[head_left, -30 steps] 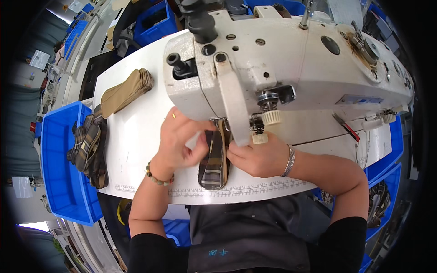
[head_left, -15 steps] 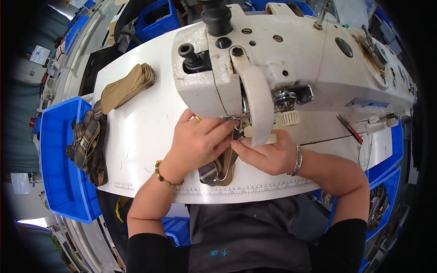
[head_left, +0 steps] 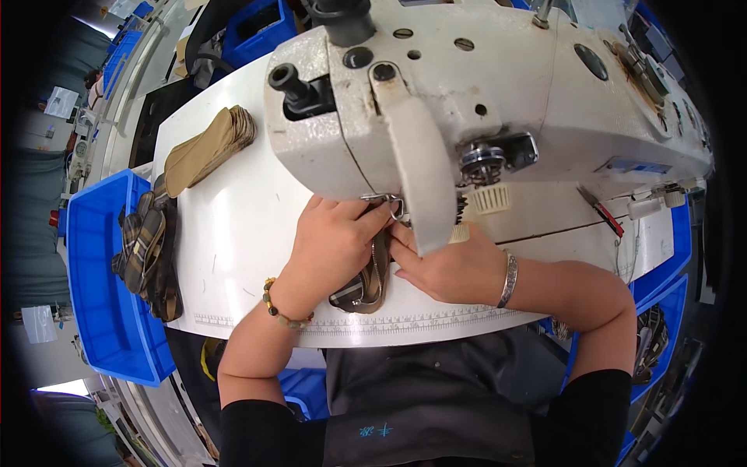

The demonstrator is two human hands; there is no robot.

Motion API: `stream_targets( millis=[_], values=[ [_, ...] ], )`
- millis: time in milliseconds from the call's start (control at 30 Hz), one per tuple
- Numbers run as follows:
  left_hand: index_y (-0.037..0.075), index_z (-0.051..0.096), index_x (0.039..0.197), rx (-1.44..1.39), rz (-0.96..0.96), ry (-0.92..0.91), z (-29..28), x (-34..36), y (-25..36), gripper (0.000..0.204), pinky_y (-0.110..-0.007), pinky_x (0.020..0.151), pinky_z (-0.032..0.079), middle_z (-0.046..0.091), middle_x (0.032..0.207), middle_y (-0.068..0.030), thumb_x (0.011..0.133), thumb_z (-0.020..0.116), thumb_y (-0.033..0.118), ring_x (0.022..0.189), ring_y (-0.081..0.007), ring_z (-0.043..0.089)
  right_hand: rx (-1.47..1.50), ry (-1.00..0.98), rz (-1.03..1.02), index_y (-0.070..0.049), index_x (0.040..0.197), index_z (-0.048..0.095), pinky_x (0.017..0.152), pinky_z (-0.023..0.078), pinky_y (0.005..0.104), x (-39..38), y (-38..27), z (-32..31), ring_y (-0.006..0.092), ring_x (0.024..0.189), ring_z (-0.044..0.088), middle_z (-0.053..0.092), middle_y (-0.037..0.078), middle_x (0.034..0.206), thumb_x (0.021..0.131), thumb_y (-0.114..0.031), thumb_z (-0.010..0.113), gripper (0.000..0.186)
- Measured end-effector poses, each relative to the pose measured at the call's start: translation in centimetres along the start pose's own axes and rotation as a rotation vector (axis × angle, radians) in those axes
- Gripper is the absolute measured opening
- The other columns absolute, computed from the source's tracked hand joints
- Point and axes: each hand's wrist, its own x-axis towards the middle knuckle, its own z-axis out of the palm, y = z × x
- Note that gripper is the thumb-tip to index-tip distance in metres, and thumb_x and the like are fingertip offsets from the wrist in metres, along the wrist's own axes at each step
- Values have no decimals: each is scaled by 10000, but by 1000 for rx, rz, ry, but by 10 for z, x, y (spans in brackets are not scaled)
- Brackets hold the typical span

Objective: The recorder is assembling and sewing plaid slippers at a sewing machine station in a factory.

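Cloth piece (head_left: 367, 289) below my sewing machine (head_left: 311, 159) looks light, soft and apt to pucker, best held flat by its edges, where my left hand (head_left: 331, 240) pinches and my right hand (head_left: 457, 267) touches, its grip unclear.

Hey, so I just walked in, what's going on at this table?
A person is working at a sewing machine, with the left hand on a plaid fabric piece just below the machine head and the right hand at its right side. A stack of tan pieces lies to the left, and more plaid pieces sit by a blue bin.
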Motion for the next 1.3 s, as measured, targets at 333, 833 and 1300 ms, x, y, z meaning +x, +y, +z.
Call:
stream_targets(
  millis=[333, 833, 1300],
  values=[
    [109, 737, 934, 19, -23, -98, 1, -2, 8, 281, -375, 786, 507, 681, 1040, -18, 660, 707, 53, 848, -252, 644, 96, 23, -16, -28, 908, 609, 455, 479, 330, 7, 0, -11, 201, 576, 654, 682, 137, 852, 790, -133, 605, 158],
    [97, 742, 998, -18, -118, -4, 8, 2, 17, 275, -368, 572, 510, 647, 923, -44, 730, 723, 37, 738, -259, 650, 94, 77, 41, -56, 811, 562, 447, 469, 353, 5, 2, -9, 205, 537, 642, 578, 31, 604, 772, -157, 628, 126],
    [102, 762, 911, 28, 83, -6, -5, -8, 13, 280, -335, 583, 498, 630, 861, 17, 633, 736, 98, 788, -191, 625, -43, -18, -202, 9, 731, 643, 433, 439, 317, -3, -16, -8, 201, 540, 577, 570, 128, 653, 726, -196, 614, 206]
  ],
)
